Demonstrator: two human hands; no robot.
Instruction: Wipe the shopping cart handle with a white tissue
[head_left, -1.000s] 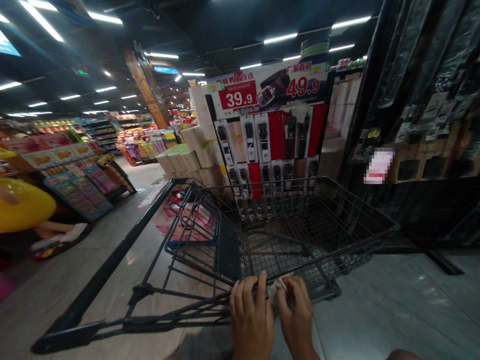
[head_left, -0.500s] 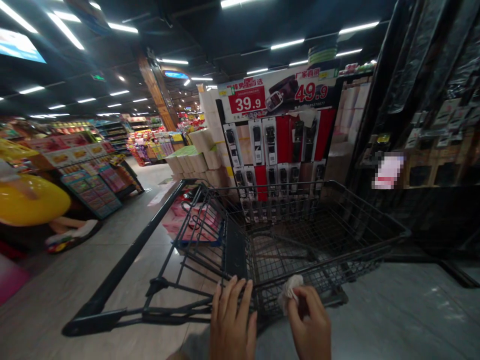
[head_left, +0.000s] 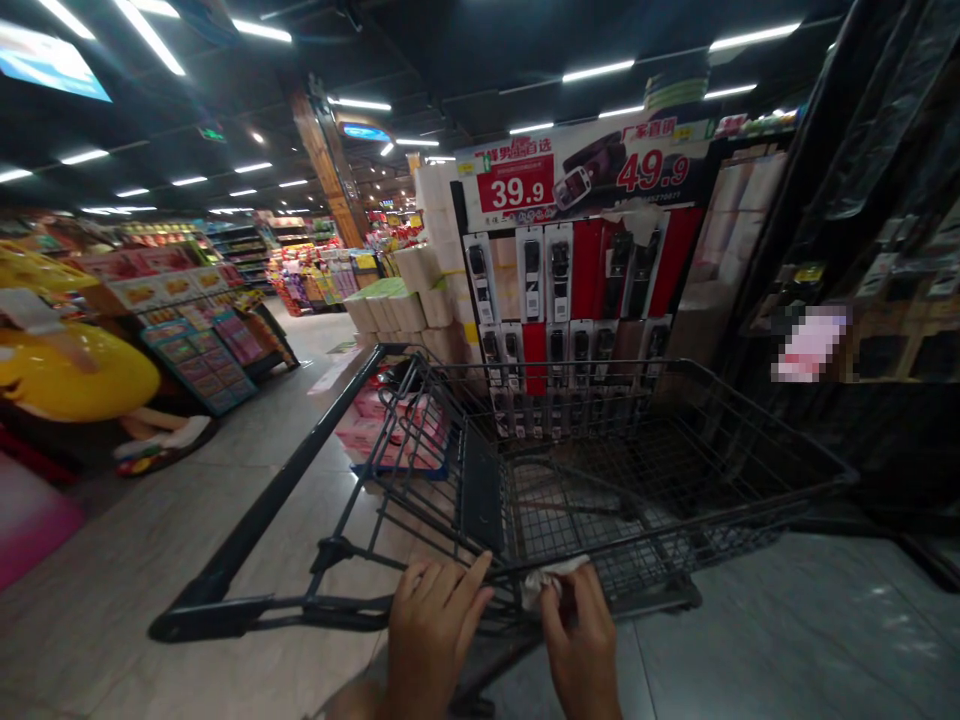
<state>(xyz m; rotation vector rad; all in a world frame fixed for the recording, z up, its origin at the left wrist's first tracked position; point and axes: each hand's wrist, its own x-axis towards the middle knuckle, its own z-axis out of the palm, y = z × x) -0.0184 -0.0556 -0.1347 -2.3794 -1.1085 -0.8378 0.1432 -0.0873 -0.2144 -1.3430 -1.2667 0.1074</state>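
**Right hand (head_left: 581,625) pinches crumpled white wad**

Clamped between thumb and fingers, the wad meets the near top edge of a dark grey metal-wire shopping cart (head_left: 480,490). The left hand (head_left: 433,605), set apart, lays extended fingers along that edge. Beyond both hands, packaged black belts (head_left: 559,265) hang in rows.
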